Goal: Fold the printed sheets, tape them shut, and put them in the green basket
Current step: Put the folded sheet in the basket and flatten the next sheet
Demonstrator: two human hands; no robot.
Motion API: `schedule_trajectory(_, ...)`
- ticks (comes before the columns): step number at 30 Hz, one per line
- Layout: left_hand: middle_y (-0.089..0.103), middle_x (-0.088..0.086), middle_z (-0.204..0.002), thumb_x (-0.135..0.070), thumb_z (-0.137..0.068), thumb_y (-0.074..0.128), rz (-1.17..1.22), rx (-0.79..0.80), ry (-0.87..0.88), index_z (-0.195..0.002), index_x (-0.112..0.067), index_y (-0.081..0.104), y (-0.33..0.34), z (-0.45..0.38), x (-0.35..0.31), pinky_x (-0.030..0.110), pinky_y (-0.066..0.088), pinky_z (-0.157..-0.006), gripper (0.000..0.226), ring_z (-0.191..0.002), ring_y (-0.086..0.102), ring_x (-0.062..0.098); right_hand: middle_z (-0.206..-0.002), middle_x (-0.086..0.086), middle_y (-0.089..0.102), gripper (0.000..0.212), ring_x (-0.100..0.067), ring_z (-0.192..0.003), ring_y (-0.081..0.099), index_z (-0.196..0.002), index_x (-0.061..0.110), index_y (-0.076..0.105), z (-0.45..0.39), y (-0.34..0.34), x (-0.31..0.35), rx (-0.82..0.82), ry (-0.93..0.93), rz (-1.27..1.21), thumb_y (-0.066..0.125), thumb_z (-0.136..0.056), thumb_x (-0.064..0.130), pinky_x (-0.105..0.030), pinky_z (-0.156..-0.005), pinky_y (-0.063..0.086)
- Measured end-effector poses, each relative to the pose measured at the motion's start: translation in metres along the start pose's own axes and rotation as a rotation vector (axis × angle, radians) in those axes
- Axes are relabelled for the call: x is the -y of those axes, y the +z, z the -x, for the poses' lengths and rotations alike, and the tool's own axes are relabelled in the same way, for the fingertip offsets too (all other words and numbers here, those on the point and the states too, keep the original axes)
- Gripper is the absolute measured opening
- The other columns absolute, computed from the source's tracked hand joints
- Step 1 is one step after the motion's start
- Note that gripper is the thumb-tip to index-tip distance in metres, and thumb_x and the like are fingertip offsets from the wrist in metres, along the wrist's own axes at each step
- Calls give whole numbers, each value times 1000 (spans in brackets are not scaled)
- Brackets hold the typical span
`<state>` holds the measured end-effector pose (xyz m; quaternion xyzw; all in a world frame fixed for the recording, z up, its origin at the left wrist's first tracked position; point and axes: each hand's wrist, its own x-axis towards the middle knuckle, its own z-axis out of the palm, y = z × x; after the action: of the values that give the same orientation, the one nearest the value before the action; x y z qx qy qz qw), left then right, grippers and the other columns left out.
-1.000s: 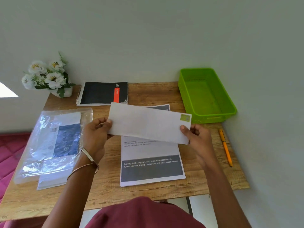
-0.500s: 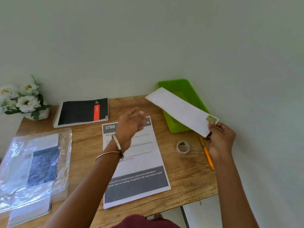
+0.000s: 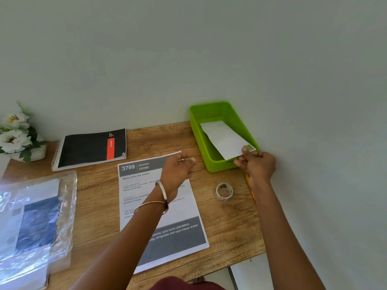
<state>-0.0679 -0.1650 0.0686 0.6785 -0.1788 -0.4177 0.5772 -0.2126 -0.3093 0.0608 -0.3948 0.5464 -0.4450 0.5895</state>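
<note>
A folded white sheet (image 3: 223, 138) with a small green tape patch at its near end lies slanted inside the green basket (image 3: 215, 165), which stands at the table's back right against the wall. My right hand (image 3: 256, 164) pinches the sheet's near end at the basket's front rim. My left hand (image 3: 178, 167) hovers empty, fingers apart, over the top of a flat printed sheet (image 3: 159, 208) headed "3799 KITCHEN" in the middle of the table. A clear tape roll (image 3: 224, 191) sits on the wood between the printed sheet and my right forearm.
A black spiral notebook (image 3: 92, 148) lies at the back. White flowers in a pot (image 3: 16, 137) stand at the far left. A clear plastic sleeve with papers (image 3: 35, 220) covers the left side. An orange pen (image 3: 250, 187) is partly hidden under my right wrist.
My left hand let go of the folded sheet and drifted over the printed sheet. My right hand carried the folded sheet rightward and lowered it into the green basket.
</note>
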Motion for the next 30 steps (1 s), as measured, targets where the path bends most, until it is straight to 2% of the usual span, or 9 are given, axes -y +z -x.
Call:
schedule_trajectory(3,69,9,-103,-15,-92,57,8,-25,-7,-111,-14,61,-4,2,3,26,51,-72,20,-90,67,22,-65,-17,60,19,-14,-42,62,-88,-1,55,0,-1,-5,-5,18,43,70,-85,10,-25,-44,54)
schedule_trajectory(7,71,5,-97,-13,-91,57,-2,-58,-23,-107,-13,63,-11,6,8,33,51,-80,17,-88,68,20,-68,-19,64,31,-22,-43,64,-91,-2,57,6,-6,-6,-46,37,69,61,-93,29,-29,-46,56)
schedule_trajectory(11,73,4,-92,-12,-92,57,-7,-109,-28,-102,-12,65,-27,14,16,30,52,-77,13,-83,67,18,-63,-14,65,35,-26,-47,64,-90,3,58,29,-9,-5,-31,-29,145,58,-93,38,-33,-50,57)
schedule_trajectory(15,71,3,-96,-13,-88,62,-116,-233,-16,-102,-14,67,-58,20,37,33,53,-80,14,-90,65,19,-66,-9,65,21,-22,-54,62,-83,9,61,70,-2,-22,287,-59,302,61,-92,28,-33,-52,55)
schedule_trajectory(19,64,4,-110,-14,-85,66,-337,-428,-37,-109,-13,65,-91,31,63,33,52,-80,24,-99,60,24,-78,0,66,18,-19,-73,65,-81,14,63,99,14,-61,581,-113,727,71,-83,29,-33,-65,56)
schedule_trajectory(21,59,9,-118,-18,-84,68,-495,-540,-81,-114,-15,62,-107,37,72,43,50,-90,32,-105,56,29,-77,2,59,25,-17,-74,57,-82,13,56,104,24,-81,568,-227,919,73,-81,31,-25,-58,42)
schedule_trajectory(23,54,13,-122,-22,-81,70,-574,-616,-177,-118,-18,58,-121,44,78,46,45,-93,38,-111,51,34,-90,-5,61,33,-22,-85,56,-93,8,58,104,30,-98,497,-321,1059,75,-79,33,-26,-62,35)
schedule_trajectory(26,56,13,-120,-24,-77,73,-534,-601,-259,-117,-17,55,-134,53,86,47,47,-92,45,-106,54,32,-107,-11,64,46,-28,-99,58,-107,6,60,99,34,-114,451,-344,1114,77,-76,34,-30,-75,44)
schedule_trajectory(30,65,7,-102,-16,-77,74,-476,-570,-212,-111,-11,57,-135,65,89,43,52,-84,39,-93,61,26,-105,-12,68,47,-30,-98,62,-105,5,58,103,38,-118,428,-305,1049,82,-70,26,-36,-78,51)
